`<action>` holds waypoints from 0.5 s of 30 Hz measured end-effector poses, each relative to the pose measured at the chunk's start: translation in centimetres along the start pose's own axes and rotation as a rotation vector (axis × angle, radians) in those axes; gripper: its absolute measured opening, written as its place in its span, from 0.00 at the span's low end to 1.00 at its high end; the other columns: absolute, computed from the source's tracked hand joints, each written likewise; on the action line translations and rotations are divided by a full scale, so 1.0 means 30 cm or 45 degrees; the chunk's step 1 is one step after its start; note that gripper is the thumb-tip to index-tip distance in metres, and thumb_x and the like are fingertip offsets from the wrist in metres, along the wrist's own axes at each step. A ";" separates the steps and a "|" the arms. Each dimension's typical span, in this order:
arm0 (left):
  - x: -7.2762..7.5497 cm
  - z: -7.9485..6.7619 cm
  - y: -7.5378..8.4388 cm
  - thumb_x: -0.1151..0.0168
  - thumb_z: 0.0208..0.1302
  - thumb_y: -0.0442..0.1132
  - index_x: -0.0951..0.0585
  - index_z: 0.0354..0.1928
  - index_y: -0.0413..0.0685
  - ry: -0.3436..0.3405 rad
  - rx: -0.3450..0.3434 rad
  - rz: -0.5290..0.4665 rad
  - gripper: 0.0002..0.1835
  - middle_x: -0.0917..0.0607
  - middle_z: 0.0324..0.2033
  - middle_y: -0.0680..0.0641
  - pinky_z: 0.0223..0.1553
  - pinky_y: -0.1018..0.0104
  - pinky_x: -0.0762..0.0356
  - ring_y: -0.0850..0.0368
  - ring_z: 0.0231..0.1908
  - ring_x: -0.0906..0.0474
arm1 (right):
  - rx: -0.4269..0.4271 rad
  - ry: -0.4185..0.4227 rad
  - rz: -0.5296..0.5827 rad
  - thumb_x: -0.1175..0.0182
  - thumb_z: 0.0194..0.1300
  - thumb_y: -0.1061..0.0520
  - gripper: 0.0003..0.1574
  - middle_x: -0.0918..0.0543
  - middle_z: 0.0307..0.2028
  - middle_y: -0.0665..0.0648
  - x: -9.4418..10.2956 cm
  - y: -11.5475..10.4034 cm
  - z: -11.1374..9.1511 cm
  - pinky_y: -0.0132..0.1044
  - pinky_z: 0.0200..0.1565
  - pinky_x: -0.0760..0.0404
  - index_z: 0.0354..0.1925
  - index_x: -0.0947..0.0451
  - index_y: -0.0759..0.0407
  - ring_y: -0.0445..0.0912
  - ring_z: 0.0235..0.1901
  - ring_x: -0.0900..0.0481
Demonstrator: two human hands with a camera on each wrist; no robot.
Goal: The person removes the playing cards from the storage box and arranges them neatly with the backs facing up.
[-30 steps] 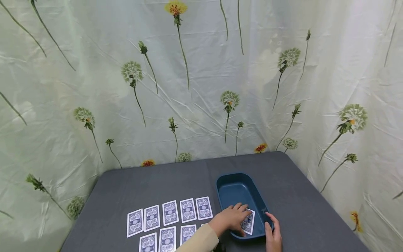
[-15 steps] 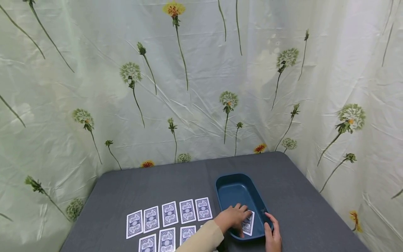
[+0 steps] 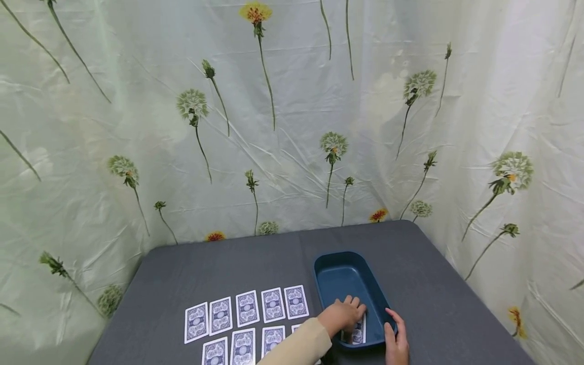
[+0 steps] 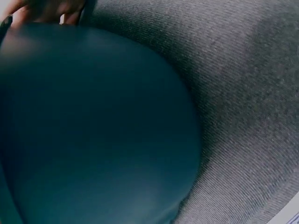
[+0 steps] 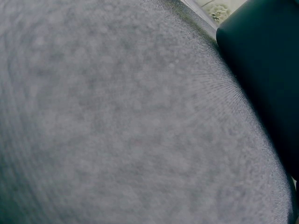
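My left hand (image 3: 345, 314), in a cream sleeve, reaches into the near end of a dark teal tray (image 3: 319, 284). Its fingers are curled over a blue-and-white playing card (image 3: 359, 332) lying face down there, and the hand hides part of that card. Whether more cards lie beneath it cannot be seen. At the tray's near right corner my right hand (image 3: 396, 338) grips the rim between thumb and fingers. In the left wrist view the tray's smooth wall (image 4: 103, 116) fills the left, with blurred fingers (image 4: 51, 11) at the top. Only the tray's side (image 5: 266, 70) shows in the right wrist view.
Left of the tray, playing cards lie face down in two rows on the grey tablecloth (image 3: 255, 258), among them a far-row card (image 3: 247, 308) and a near-row card (image 3: 243, 347). A flower-print curtain (image 3: 292, 126) hangs behind the table.
My left hand's fingers have gone from spread over the card to curled around it, and the card has shifted slightly toward me and left. My right hand stays on the rim.
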State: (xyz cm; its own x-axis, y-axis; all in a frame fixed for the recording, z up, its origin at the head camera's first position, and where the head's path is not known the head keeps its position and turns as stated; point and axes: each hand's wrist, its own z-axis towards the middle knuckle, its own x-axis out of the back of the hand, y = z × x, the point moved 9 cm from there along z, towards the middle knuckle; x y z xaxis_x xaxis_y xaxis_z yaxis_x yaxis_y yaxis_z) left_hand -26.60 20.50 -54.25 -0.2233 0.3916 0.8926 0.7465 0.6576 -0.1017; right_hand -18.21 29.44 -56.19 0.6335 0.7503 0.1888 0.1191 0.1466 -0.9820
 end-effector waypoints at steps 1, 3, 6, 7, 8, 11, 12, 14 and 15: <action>0.002 0.001 -0.001 0.39 0.56 0.49 0.39 0.57 0.70 0.002 0.004 -0.002 0.28 0.35 0.52 0.62 0.55 0.66 0.32 0.66 0.53 0.38 | 0.016 0.009 0.001 0.60 0.70 0.53 0.23 0.38 0.51 0.30 0.001 -0.003 0.000 0.31 0.63 0.51 0.60 0.38 0.59 0.23 0.55 0.47; 0.005 0.002 -0.003 0.39 0.57 0.49 0.39 0.57 0.70 0.001 0.011 -0.013 0.28 0.35 0.52 0.61 0.55 0.66 0.32 0.66 0.53 0.38 | 0.044 0.020 0.002 0.59 0.70 0.53 0.22 0.40 0.48 0.25 0.003 -0.008 0.001 0.23 0.59 0.51 0.60 0.38 0.58 0.17 0.50 0.49; 0.002 0.006 -0.007 0.38 0.56 0.49 0.39 0.57 0.71 -0.021 0.019 -0.031 0.28 0.35 0.52 0.61 0.56 0.66 0.33 0.66 0.53 0.38 | 0.065 0.015 0.002 0.59 0.70 0.53 0.22 0.40 0.48 0.25 0.004 -0.008 0.000 0.20 0.56 0.51 0.59 0.37 0.58 0.16 0.49 0.49; -0.001 0.007 -0.007 0.38 0.56 0.49 0.39 0.57 0.71 -0.028 0.021 -0.037 0.29 0.35 0.52 0.61 0.56 0.66 0.33 0.66 0.53 0.38 | 0.070 0.015 0.002 0.59 0.70 0.54 0.22 0.39 0.49 0.26 0.004 -0.007 0.000 0.20 0.55 0.50 0.59 0.37 0.58 0.16 0.49 0.49; -0.002 0.007 -0.006 0.37 0.54 0.50 0.39 0.58 0.71 -0.037 0.022 -0.041 0.30 0.35 0.52 0.61 0.57 0.66 0.33 0.66 0.53 0.39 | 0.075 0.019 0.000 0.59 0.70 0.54 0.22 0.38 0.50 0.27 0.005 -0.005 -0.001 0.18 0.54 0.50 0.59 0.36 0.57 0.16 0.49 0.48; -0.006 0.006 -0.004 0.35 0.53 0.50 0.40 0.57 0.73 -0.051 0.033 -0.038 0.32 0.36 0.53 0.61 0.56 0.66 0.33 0.66 0.53 0.39 | 0.069 0.023 0.001 0.59 0.70 0.54 0.22 0.39 0.48 0.27 0.005 0.001 0.000 0.18 0.53 0.49 0.59 0.36 0.58 0.17 0.49 0.48; -0.006 0.007 -0.003 0.35 0.52 0.50 0.40 0.58 0.73 -0.053 0.037 -0.037 0.33 0.36 0.54 0.62 0.57 0.66 0.33 0.66 0.54 0.39 | 0.061 0.018 0.002 0.60 0.70 0.54 0.22 0.39 0.48 0.27 0.005 0.002 0.001 0.22 0.57 0.49 0.59 0.37 0.59 0.20 0.52 0.47; -0.006 0.008 -0.003 0.33 0.49 0.51 0.41 0.58 0.74 -0.049 0.049 -0.028 0.36 0.37 0.55 0.62 0.57 0.66 0.33 0.66 0.56 0.40 | 0.054 0.011 -0.005 0.60 0.70 0.53 0.22 0.40 0.48 0.25 0.003 0.004 0.003 0.25 0.59 0.49 0.59 0.38 0.59 0.19 0.52 0.48; -0.004 0.008 -0.003 0.32 0.49 0.51 0.41 0.58 0.75 -0.039 0.059 -0.021 0.36 0.37 0.55 0.63 0.56 0.67 0.32 0.67 0.56 0.40 | 0.048 0.005 -0.004 0.60 0.70 0.53 0.23 0.41 0.48 0.25 0.002 0.005 0.004 0.27 0.60 0.50 0.60 0.38 0.59 0.19 0.53 0.48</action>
State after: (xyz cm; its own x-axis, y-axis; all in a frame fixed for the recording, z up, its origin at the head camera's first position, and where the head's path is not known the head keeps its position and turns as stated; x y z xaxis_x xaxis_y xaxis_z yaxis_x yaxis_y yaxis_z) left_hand -26.79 20.55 -54.47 -0.2546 0.3995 0.8807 0.7131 0.6927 -0.1081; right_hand -18.25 29.58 -56.34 0.6364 0.7473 0.1915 0.0919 0.1730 -0.9806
